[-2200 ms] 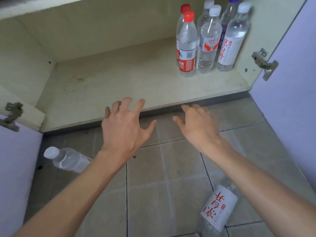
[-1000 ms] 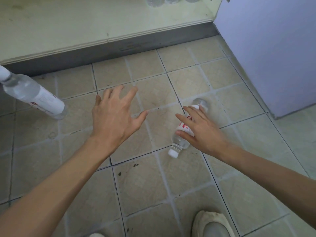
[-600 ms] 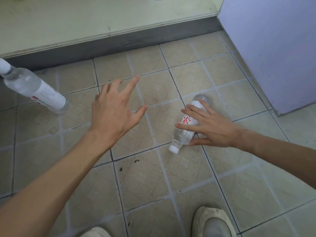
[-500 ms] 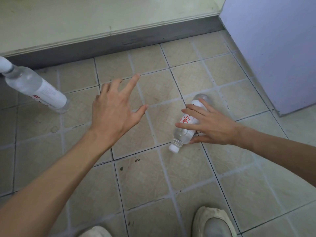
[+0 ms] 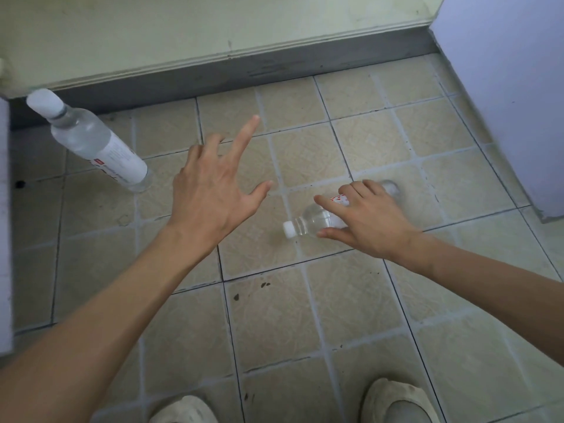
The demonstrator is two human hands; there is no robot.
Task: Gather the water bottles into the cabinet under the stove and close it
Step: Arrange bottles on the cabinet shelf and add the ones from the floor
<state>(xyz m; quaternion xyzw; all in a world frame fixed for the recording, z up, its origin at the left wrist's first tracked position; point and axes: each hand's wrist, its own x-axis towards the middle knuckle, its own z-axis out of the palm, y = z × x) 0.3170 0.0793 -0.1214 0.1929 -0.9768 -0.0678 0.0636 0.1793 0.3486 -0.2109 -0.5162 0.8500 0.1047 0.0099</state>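
- Bottles were the concern, and two lay outside the cabinet: a fallen bottle (image 5: 317,216) on its side on the floor tiles (image 5: 351,315), white cap toward the person, and a standing bottle (image 5: 97,145) off to the left, near the grey kickboard (image 5: 244,71).
- The right hand (image 5: 369,221) rested on the fallen bottle, forefinger over the top and thumb against the near side; the fingers were curled round it but not plainly clamped, so the grip looked half made.
- The left hand (image 5: 213,190) hovered above the tiles with fingers spread apart, holding nothing and touching neither bottle.
- By my judgement the step in hand was picking up the fallen bottle; the next move called for closing the fingers firmly round its body, since a round bottle can roll away, then lifting it to the cabinet floor (image 5: 183,25) beyond the kickboard.
- The standing bottle was left for afterwards, and the free left hand seemed well placed to reach it.
- The right hand hid most of the fallen bottle's label, and its far end was blurred.
- Only the front edge of the cabinet floor showed; any bottles already inside were cut off.
- The right door (image 5: 503,102) showed only as a plain panel, a strip of the left door (image 5: 4,227) at the frame edge.
- Two shoes (image 5: 396,404) were cropped at the bottom.
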